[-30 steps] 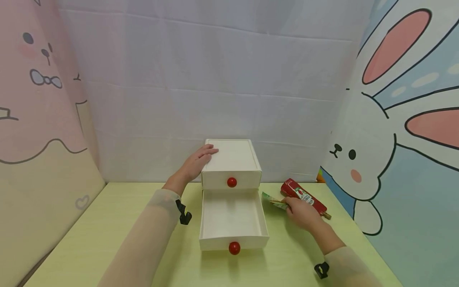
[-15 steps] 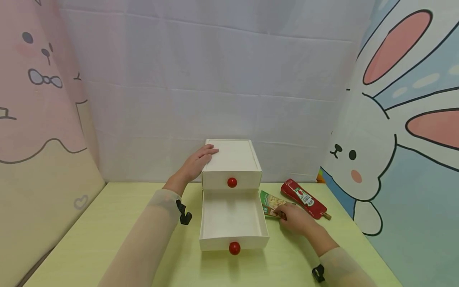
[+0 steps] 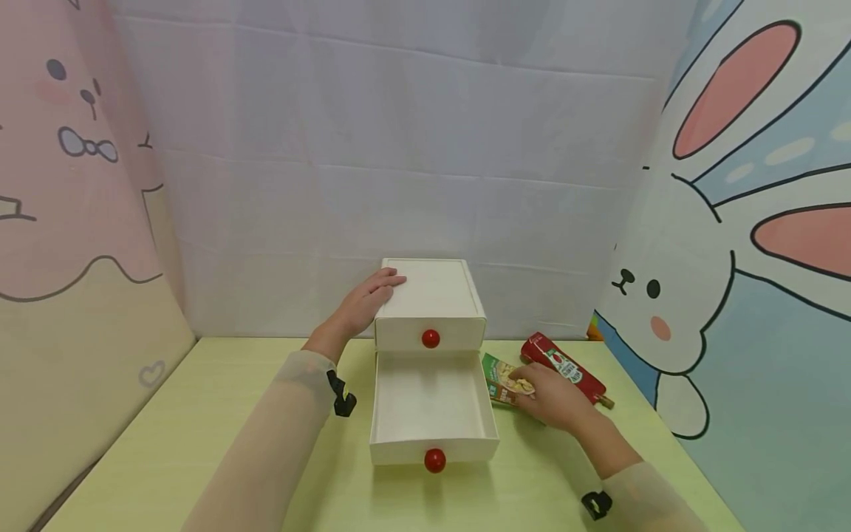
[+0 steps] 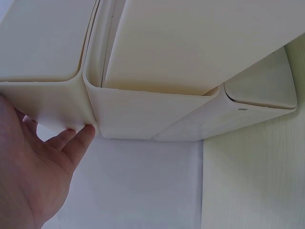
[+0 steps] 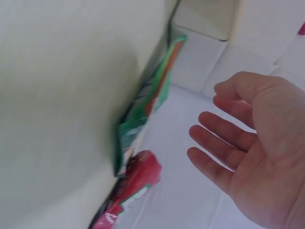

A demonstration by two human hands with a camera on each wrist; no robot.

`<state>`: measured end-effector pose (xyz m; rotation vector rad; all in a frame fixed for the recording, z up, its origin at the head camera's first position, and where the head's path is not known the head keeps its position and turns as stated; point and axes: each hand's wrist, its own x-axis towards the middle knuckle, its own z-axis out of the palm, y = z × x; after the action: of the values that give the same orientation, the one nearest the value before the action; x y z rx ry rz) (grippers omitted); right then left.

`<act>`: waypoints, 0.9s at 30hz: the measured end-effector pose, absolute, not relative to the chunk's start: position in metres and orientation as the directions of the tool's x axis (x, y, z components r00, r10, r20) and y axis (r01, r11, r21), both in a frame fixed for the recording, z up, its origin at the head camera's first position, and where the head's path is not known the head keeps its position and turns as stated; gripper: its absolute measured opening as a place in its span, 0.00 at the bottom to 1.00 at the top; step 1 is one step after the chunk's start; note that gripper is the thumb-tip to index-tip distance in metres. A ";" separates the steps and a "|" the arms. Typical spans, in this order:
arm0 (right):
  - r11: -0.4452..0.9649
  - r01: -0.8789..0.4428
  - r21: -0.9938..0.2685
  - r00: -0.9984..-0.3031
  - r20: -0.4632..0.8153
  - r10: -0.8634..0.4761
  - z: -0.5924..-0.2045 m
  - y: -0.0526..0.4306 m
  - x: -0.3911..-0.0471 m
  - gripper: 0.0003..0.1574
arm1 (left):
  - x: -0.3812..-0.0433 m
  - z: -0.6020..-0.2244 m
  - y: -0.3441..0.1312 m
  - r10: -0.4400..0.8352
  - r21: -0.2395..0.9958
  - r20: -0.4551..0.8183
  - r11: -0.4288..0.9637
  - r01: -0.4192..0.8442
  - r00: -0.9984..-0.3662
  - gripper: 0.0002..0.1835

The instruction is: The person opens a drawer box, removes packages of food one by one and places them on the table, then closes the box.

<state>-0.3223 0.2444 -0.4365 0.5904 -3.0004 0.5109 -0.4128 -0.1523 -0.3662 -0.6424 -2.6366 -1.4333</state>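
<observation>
My left hand (image 3: 362, 304) rests on the top left edge of a small white two-drawer cabinet (image 3: 432, 288). In the left wrist view its fingertips (image 4: 86, 133) touch the cabinet's wall. The lower drawer (image 3: 402, 452) is pulled out and the upper one is closed. My right hand (image 3: 555, 395) hovers over a green and brown food packet (image 3: 494, 378), which lies on the table right of the drawer. From the right wrist view, the loosely bent fingers (image 5: 209, 169) stand apart from the packet and hold nothing. The hand hides the packet's near right part.
A red squeeze pouch (image 3: 585, 380) with a brownish tip lies behind and right of the packet. Red round knobs (image 3: 435, 460) stick out from both drawer fronts. A white cloth wall (image 3: 412, 185) stands behind, with printed curtains (image 3: 784, 355) at the sides.
The right hand has laid the green packet flat on the table beside the drawer and let go of it, then lifted slightly. The left hand has stayed on the cabinet.
</observation>
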 end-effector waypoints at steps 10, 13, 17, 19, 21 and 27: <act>0.807 -0.502 -0.311 -0.862 0.260 -0.436 -0.398 0.222 -0.288 0.21 | -0.411 -0.365 -0.152 0.330 0.785 0.261 0.475 0.398 -0.907 0.29; 0.783 -0.544 -0.303 -0.833 0.306 -0.460 -0.388 0.210 -0.274 0.21 | -0.412 -0.366 -0.153 0.329 0.787 0.259 0.474 0.396 -0.908 0.29; 0.743 -0.615 -0.264 -0.779 0.351 -0.520 -0.378 0.195 -0.257 0.20 | -0.414 -0.367 -0.153 0.325 0.786 0.257 0.478 0.392 -0.910 0.29; 0.722 -0.649 -0.241 -0.750 0.365 -0.552 -0.375 0.189 -0.250 0.21 | -0.414 -0.367 -0.153 0.325 0.784 0.256 0.481 0.392 -0.910 0.29; 0.697 -0.681 -0.224 -0.721 0.373 -0.584 -0.372 0.183 -0.242 0.21 | -0.414 -0.367 -0.153 0.326 0.784 0.255 0.481 0.392 -0.910 0.29; 0.646 -0.735 -0.204 -0.667 0.385 -0.638 -0.368 0.168 -0.224 0.22 | -0.412 -0.365 -0.152 0.322 0.791 0.251 0.475 0.385 -0.913 0.29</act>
<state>-0.2238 0.1680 -0.3676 1.1061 -2.5888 0.5026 -0.4118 -0.1522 -0.3655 -0.6331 -2.6392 -1.4432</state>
